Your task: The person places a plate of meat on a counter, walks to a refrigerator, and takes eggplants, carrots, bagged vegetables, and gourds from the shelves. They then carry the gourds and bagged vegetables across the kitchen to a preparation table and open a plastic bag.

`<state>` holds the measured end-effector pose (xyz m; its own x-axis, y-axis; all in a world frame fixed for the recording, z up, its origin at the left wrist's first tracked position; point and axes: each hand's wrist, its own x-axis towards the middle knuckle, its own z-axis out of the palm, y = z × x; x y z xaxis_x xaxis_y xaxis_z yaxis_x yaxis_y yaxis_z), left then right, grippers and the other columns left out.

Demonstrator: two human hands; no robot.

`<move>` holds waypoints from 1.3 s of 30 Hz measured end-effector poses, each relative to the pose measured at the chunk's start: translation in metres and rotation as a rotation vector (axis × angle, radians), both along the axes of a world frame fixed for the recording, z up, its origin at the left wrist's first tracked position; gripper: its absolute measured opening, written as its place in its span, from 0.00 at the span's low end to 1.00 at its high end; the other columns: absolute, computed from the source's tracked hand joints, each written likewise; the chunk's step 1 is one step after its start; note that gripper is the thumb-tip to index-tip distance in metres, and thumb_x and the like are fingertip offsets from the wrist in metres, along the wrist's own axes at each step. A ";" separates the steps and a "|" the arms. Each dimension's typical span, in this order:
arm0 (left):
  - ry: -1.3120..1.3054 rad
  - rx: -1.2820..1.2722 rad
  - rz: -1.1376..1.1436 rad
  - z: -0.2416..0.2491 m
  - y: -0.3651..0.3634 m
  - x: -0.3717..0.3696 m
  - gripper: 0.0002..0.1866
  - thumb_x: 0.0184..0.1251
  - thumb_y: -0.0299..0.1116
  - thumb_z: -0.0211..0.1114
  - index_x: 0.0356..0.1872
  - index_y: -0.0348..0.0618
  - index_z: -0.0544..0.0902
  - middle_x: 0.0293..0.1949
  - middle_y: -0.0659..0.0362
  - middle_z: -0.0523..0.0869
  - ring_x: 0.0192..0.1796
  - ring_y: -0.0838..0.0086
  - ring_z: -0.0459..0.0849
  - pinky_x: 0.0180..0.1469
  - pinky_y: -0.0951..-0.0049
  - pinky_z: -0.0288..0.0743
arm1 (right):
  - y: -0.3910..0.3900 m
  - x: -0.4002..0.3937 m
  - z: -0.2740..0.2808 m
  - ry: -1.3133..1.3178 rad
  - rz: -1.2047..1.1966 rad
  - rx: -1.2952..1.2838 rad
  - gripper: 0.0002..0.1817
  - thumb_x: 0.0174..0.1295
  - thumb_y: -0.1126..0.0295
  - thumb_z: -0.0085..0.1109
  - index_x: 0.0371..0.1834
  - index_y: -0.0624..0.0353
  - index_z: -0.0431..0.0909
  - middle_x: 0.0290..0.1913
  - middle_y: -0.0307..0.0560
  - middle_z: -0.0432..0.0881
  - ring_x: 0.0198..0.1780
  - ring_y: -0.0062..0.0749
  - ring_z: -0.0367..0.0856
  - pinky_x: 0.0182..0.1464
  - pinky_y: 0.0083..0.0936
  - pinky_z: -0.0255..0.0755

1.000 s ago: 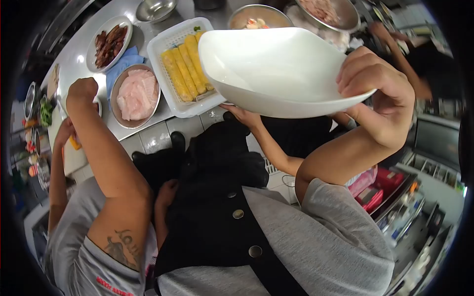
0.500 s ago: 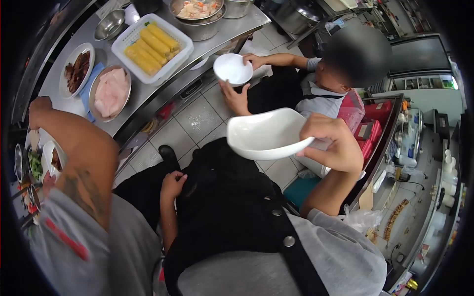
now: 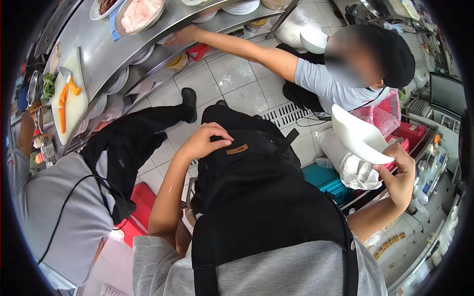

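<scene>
A white ceramic bowl [image 3: 356, 135] is tilted on its side at the right, its rim pinched between the thumb and fingers of my right hand [image 3: 399, 172]. My left hand [image 3: 203, 142] hovers at the front of my black apron [image 3: 247, 197], just beside its small brown label [image 3: 237, 149]. Its fingers are loosely bent, with nothing visible in them. Across from me, a crouching co-worker holds a second white bowl [image 3: 313, 39] and stretches the other arm [image 3: 237, 47] to the shelf under the steel table.
The steel table [image 3: 111, 61] carries a bowl of pale raw meat [image 3: 140, 16] and a cutting board [image 3: 75, 106] with a knife and carrot pieces. Stacked plates [image 3: 117, 81] sit below. Another person [image 3: 74, 207] stands close at my left. Right of me are a white sack [image 3: 331, 148] and teal containers [image 3: 323, 180].
My right hand has carried the bowl rightward and tipped it more steeply. My left hand has risen to the right. The co-worker now reaches under the table, and the person at left has shifted back.
</scene>
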<state>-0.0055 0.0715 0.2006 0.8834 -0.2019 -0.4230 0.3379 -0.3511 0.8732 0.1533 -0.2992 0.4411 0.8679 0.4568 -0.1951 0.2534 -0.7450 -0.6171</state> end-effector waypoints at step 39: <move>0.299 1.186 0.561 -0.005 0.009 -0.152 0.29 0.64 0.56 0.54 0.52 0.38 0.77 0.56 0.47 0.76 0.58 0.58 0.74 0.59 0.56 0.65 | 0.143 0.023 -0.056 0.075 0.772 0.349 0.10 0.37 0.77 0.68 0.24 0.63 0.77 0.25 0.47 0.78 0.32 0.43 0.76 0.36 0.32 0.69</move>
<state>-0.1577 0.0810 0.1952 0.5692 0.7737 -0.2784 0.8070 -0.5905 0.0091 0.1764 -0.1560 0.3851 0.2787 0.9601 0.0224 0.5611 -0.1439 -0.8151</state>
